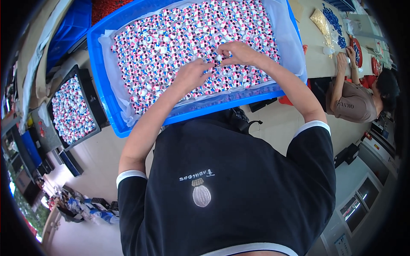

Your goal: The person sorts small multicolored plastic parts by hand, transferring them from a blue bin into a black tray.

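Note:
A big blue tray [99, 85] lined with white sheeting [290, 47] spreads before me, packed with rows of small white figures [171, 47] patched in pink, blue and black. Above its near middle, my right hand [240, 54] is closed in a pinch on a small white figure [220, 57]. Just left of it, my left hand [193, 76] stays low over the rows with its fingers curled together. Whatever its fingertips hold, if anything, is too small and covered to make out.
A black tray [101, 112] heaped with similar figures [72, 111] stands at the left, near a blue crate [68, 34]. At the right, another person [356, 100] works at a table with blue pieces [334, 25] and a clear bag [322, 27].

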